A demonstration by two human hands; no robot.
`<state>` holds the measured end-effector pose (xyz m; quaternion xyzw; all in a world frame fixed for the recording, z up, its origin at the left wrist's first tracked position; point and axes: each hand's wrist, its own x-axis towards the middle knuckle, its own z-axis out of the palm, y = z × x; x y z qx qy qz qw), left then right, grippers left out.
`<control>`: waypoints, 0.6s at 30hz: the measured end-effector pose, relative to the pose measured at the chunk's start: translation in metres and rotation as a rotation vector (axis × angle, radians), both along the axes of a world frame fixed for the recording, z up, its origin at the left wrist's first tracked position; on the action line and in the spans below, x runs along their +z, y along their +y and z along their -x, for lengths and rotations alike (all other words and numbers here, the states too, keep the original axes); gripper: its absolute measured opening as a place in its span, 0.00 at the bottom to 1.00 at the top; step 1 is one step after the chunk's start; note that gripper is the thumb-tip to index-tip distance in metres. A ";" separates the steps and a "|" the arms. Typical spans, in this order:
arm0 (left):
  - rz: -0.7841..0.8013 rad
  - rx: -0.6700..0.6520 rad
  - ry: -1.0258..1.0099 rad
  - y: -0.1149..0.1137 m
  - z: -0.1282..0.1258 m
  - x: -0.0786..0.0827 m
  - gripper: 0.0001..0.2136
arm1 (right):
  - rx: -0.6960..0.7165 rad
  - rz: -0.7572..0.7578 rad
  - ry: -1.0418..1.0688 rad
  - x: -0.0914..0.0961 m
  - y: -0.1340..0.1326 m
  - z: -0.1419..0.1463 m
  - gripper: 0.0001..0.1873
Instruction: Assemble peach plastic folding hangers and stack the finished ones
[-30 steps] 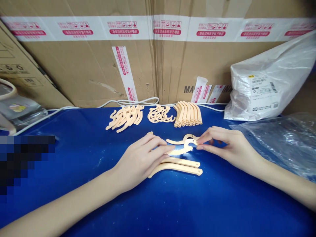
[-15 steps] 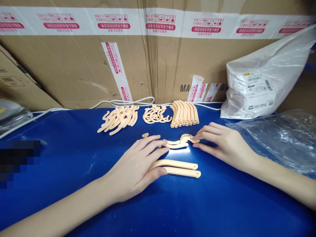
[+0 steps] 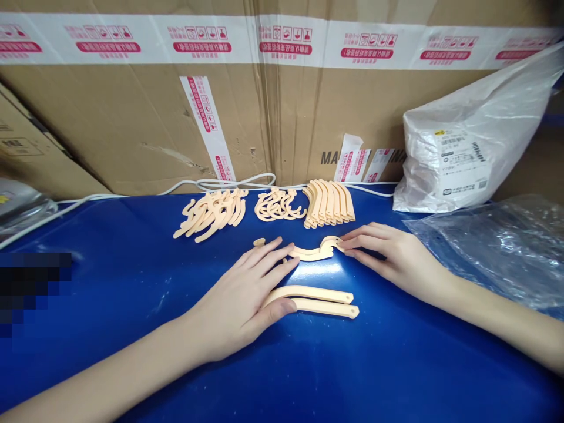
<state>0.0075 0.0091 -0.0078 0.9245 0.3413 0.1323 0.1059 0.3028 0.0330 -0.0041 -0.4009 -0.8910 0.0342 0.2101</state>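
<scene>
Curved peach plastic piece point(image 3: 314, 253) lies flat on the blue table point(image 3: 132, 276), mid-surface, between both hands. Left hand point(image 3: 244, 296) is spread flat, palm down; its fingertips touch the piece's left end, and its thumb rests on the near ends of two long peach arms point(image 3: 324, 301) lying side by side just in front. Right hand point(image 3: 390, 257) is extended and largely open, index finger and thumb tips touching the piece's right end, nothing enclosed. At the rear edge are a pile of arm pieces point(image 3: 211, 214), a heap of hooks point(image 3: 279, 205) and a neat stack of curved pieces point(image 3: 329, 202), before a taped cardboard box point(image 3: 132, 117). A white plastic bag point(image 3: 467, 153) sits at right.
</scene>
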 end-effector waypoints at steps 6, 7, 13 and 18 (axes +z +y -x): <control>-0.007 0.011 -0.021 0.000 0.001 0.000 0.24 | 0.023 -0.006 0.004 -0.003 0.003 -0.001 0.13; -0.014 0.018 -0.020 -0.001 0.002 -0.001 0.24 | 0.028 -0.006 0.005 -0.003 0.003 -0.001 0.13; 0.004 0.040 0.017 -0.002 0.003 -0.001 0.26 | 0.035 0.006 0.014 -0.004 0.003 0.001 0.13; 0.042 0.056 0.034 -0.002 0.003 0.001 0.26 | 0.051 0.003 -0.002 0.000 0.001 0.003 0.14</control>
